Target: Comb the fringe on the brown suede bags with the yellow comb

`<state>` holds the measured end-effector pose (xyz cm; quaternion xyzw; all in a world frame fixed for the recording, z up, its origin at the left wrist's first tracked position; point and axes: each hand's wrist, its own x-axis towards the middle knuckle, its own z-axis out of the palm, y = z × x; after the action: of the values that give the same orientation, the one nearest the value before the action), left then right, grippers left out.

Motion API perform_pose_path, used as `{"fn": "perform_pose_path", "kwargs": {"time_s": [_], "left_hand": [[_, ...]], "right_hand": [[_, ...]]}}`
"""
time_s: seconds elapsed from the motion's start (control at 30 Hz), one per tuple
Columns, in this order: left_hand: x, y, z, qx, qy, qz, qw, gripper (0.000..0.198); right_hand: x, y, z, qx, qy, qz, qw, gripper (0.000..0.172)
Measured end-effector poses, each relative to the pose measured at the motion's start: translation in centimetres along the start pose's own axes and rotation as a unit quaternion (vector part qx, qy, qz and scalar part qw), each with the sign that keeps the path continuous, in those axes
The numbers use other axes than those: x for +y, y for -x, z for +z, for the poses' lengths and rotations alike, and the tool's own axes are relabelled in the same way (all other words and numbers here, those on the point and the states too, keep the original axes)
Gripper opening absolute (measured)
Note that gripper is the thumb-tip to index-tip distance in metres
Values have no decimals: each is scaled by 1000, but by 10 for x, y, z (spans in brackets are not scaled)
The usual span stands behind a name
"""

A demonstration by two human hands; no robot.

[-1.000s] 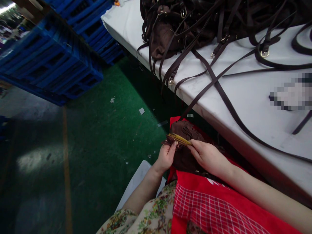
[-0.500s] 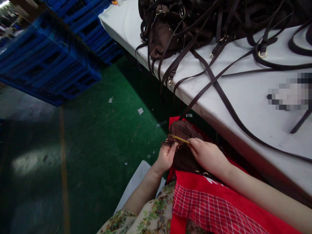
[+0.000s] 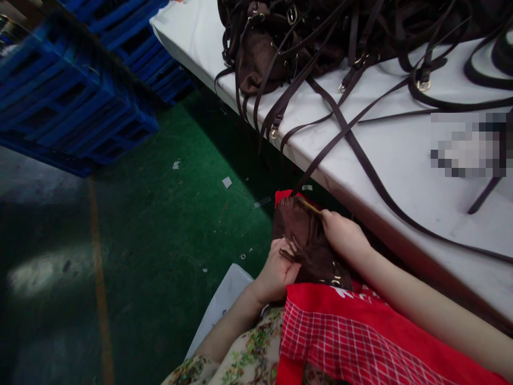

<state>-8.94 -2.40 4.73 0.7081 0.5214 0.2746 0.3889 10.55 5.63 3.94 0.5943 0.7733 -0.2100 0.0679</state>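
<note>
A dark brown fabric bag point(image 3: 294, 220) with gold-coloured rings near its lower end lies across my lap on a red apron point(image 3: 320, 305). My left hand point(image 3: 277, 271) is closed on gathered cloth of this bag, and thin dark strands stick out by its fingers. Pinched in my right hand point(image 3: 345, 234) is a thin yellowish stick-like tool point(image 3: 311, 206). Its far end lies against the upper part of the bag; the exact kind of tool is too small to tell. From the bag's top a long brown strap point(image 3: 328, 159) runs up onto the table.
On the white-covered table point(image 3: 433, 208) lies a heap of brown bags point(image 3: 260, 61) with buckled straps, some hanging over the edge. Blue pallets point(image 3: 80, 96) are stacked at the left. Scraps of paper point(image 3: 227, 182) litter the green floor point(image 3: 172, 214). A pixelated patch covers something at the right.
My right hand has moved slightly up and away with the tool, towards the bag's upper end. My left hand has shifted down, bunching the cloth lower, and the hands are farther apart.
</note>
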Motion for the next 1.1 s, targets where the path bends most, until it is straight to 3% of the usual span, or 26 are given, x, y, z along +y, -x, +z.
{"fn": "perform_pose_path", "kwargs": {"time_s": [0.07,0.13,0.2,0.3,0.4,0.47,0.5,0.53,0.6,0.63,0.7,0.73,0.83,0.93,1.1], "left_hand": [[-5,7,-2,16,33,-25,999,18],[-18,12,-7,90,107,-115,983,22],[-39,15,-14,173,188,-207,944,26],[-70,13,-28,234,229,-298,897,29],[-76,-2,-45,359,70,-325,872,37],[-59,-19,-53,450,-115,-252,849,45],[-46,-30,-54,452,-190,-196,849,47],[-31,-41,-53,409,-236,-149,869,42],[-2,-63,-41,220,-264,-94,934,31],[9,-73,-32,130,-268,-93,950,35],[21,-90,-11,0,-276,-121,953,47],[22,-97,-1,-37,-283,-140,948,52],[17,-109,20,-97,-299,-173,934,61],[14,-114,27,-143,-286,-162,933,64],[30,-116,42,-201,-240,-116,943,64]], "right_hand": [[18,-5,3,0,-55,34,998,29],[35,-3,7,14,-125,25,992,30],[48,3,9,23,-207,4,978,30],[60,13,12,-2,-314,-30,949,34],[63,19,16,-33,-401,-29,915,39],[63,20,19,-48,-478,9,877,40],[63,20,20,-48,-514,29,856,39],[63,20,22,-43,-542,44,838,37],[66,18,24,-17,-579,60,813,38],[67,18,26,-2,-590,67,805,40],[71,16,29,1,-601,91,794,39],[72,16,30,-12,-603,108,790,39],[76,16,31,-81,-598,147,784,34],[79,16,30,-120,-601,141,777,30],[78,6,32,-76,-637,119,758,24]]}}
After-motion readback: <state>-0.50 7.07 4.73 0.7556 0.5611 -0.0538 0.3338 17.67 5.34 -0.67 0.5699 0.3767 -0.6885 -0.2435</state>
